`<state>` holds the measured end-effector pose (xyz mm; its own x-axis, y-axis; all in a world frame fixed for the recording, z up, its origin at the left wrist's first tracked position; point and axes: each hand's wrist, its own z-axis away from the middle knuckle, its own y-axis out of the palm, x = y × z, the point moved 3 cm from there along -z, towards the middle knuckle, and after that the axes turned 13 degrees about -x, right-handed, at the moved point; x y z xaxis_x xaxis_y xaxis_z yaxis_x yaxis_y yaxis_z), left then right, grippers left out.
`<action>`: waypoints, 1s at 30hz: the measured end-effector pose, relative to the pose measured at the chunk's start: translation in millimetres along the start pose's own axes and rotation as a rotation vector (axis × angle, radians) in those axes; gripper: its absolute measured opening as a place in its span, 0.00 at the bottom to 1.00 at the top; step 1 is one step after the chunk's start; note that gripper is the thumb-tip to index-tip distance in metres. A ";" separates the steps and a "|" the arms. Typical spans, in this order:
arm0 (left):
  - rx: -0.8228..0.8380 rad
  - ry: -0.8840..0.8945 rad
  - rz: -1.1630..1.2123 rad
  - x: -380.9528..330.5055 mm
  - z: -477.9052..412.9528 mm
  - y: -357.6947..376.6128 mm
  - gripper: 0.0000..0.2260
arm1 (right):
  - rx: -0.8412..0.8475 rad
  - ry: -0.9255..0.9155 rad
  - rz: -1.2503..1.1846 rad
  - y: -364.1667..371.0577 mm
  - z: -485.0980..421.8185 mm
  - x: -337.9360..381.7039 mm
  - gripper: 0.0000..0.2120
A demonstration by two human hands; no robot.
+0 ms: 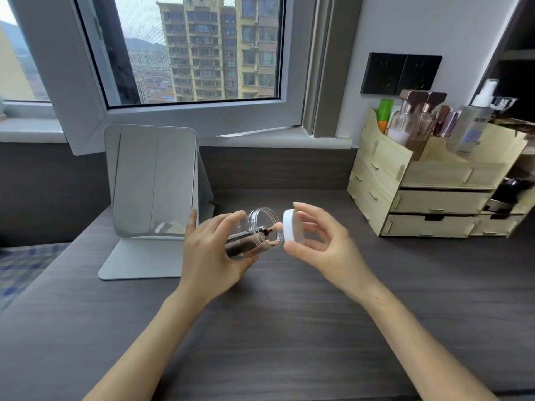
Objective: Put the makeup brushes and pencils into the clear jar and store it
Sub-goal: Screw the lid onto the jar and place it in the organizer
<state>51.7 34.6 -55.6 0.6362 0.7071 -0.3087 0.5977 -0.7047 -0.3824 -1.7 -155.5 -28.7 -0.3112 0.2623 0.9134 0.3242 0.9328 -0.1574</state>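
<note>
My left hand (212,250) grips the clear jar (262,227), tilted on its side above the dark desk with its open mouth turned right. Dark-handled brushes and pencils (250,237) lie inside it, their tips near the mouth. My right hand (315,237) holds the white round lid (291,227) by its edge, just to the right of the jar's mouth and close to it. I cannot tell whether the lid touches the rim.
A standing mirror (152,180) is at the left behind my left hand. A wooden drawer organiser (434,180) with bottles on top stands at the right back. The dark wooden desk (275,328) stretches toward me. A window sill runs along the back.
</note>
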 end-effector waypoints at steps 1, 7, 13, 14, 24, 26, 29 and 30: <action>0.007 0.015 0.004 -3.3 -1.0 -0.8 0.27 | 0.017 -0.013 0.001 4.2 0.4 2.0 0.27; 0.027 0.071 -0.004 -16.5 -6.4 -11.5 0.28 | 0.109 -0.096 0.057 4.3 -3.4 16.9 0.26; 0.175 -0.022 0.126 -24.6 -19.3 -28.3 0.32 | 0.245 -0.133 0.130 -6.3 -4.0 32.3 0.28; 0.216 -0.065 0.167 -25.8 -21.3 -30.4 0.33 | 0.267 -0.135 0.126 -7.8 -4.4 35.5 0.28; 0.572 -0.314 0.399 -26.5 -27.9 -33.5 0.33 | 0.397 -0.243 0.238 -13.5 -6.7 52.4 0.25; 0.504 -0.257 0.343 -33.2 -27.1 -35.0 0.32 | 0.294 -0.314 0.409 -10.6 -6.8 54.5 0.23; 0.385 -0.090 0.191 -45.2 -26.5 -33.8 0.32 | 0.192 -0.369 0.692 -7.6 -9.8 56.6 0.33; 0.371 -0.072 0.167 -46.5 -26.0 -32.8 0.33 | 0.212 -0.365 0.748 -9.6 -11.1 56.6 0.34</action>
<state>15.2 23.2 -6.0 0.6656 0.5967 -0.4482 0.2648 -0.7503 -0.6057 -12.6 -152.4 28.7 -0.3616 0.8560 0.3695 0.3964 0.4999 -0.7701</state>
